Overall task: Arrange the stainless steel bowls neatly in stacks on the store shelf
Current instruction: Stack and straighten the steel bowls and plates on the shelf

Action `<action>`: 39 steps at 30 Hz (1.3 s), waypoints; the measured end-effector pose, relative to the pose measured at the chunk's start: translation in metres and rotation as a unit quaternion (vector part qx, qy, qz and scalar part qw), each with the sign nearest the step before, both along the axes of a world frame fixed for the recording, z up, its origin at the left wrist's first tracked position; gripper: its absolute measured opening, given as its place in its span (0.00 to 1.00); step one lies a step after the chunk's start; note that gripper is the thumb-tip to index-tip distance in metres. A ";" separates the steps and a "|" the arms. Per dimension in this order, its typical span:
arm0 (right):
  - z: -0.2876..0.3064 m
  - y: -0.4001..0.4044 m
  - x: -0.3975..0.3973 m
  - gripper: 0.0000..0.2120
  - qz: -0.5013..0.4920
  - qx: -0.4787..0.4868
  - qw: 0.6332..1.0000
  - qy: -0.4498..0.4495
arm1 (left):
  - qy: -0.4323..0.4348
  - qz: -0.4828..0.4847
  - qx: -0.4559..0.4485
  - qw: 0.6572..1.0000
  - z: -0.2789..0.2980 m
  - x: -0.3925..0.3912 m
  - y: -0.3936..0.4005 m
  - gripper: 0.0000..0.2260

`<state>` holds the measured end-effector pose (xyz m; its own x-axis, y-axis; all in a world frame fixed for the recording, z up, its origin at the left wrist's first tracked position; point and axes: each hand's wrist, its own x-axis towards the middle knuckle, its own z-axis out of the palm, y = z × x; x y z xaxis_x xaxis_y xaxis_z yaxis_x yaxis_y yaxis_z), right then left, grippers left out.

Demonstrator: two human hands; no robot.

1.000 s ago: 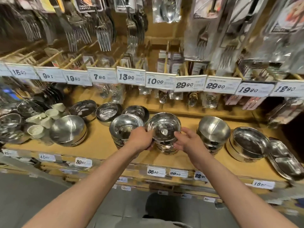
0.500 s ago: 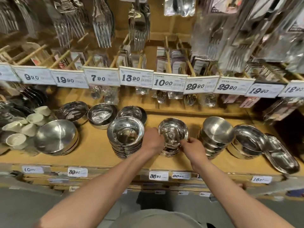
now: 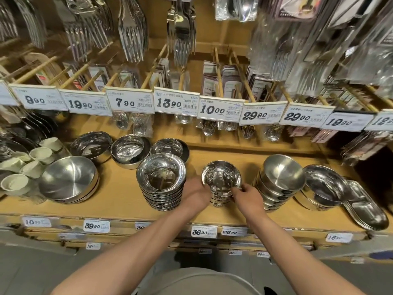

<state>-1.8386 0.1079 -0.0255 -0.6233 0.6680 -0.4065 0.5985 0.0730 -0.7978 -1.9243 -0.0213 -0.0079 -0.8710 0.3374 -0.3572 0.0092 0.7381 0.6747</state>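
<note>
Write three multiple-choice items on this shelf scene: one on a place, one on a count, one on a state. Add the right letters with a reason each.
1. Where is the small bowl stack that both hands hold?
A. Between the wide-rim bowl stack and the tilted-top stack
B. On the floor
C. Behind the price tags

2. How many hanging price tags read 29.90?
A. None
B. Two
C. Five

3. How does the top bowl of the stack right of the hands sit?
A. Upside down
B. Level
C. Tilted

Answers:
1 A, the left hand and right hand flank it between those stacks.
2 B, two neighbouring tags show 29.90.
3 C, its rim leans to one side.
</note>
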 end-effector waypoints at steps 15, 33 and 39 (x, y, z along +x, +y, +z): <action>0.003 0.002 0.003 0.11 0.039 0.067 0.997 0.012 | -0.027 0.033 0.029 0.999 0.002 0.008 0.000 0.13; -0.012 0.012 0.009 0.31 0.011 -0.051 0.998 -0.018 | -0.070 0.039 0.093 0.992 -0.007 0.009 -0.024 0.02; -0.011 0.013 0.000 0.37 -0.004 -0.071 0.997 0.007 | -0.108 0.038 0.124 0.986 -0.006 0.011 -0.013 0.22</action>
<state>-1.8384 0.1211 -0.0369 -0.6250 0.6095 -0.4878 0.5866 -0.0455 -0.8086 -1.9129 -0.0345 -0.0142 -0.8099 0.3736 -0.4521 -0.2041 0.5431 0.8145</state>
